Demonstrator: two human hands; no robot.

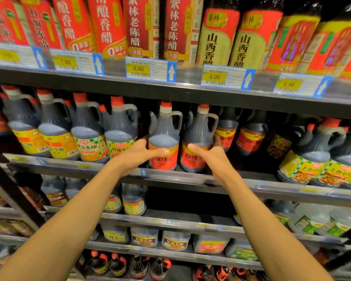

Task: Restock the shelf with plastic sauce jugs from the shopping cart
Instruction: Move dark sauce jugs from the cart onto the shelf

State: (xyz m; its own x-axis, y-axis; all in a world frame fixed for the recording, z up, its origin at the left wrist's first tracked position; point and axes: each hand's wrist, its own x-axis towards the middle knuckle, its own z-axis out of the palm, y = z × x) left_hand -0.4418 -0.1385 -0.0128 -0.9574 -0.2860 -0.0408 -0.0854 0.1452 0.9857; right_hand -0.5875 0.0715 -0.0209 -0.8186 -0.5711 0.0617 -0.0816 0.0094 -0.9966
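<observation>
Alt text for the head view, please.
Left hand and right hand each grip a red-labelled sauce jug, left jug and right jug, side by side on the middle shelf among other jugs.

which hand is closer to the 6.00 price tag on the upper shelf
Right. The right hand, gripping a red-label jug, sits almost straight below the 6.00 price tag. The left hand, holding the neighbouring jug, is below and further left.

Two sauce jugs side by side on the middle shelf [190,180]

The left jug [164,138] stands just beside the right jug [198,140]; the left hand [139,154] grips the one, the right hand [210,157] the other.
</observation>
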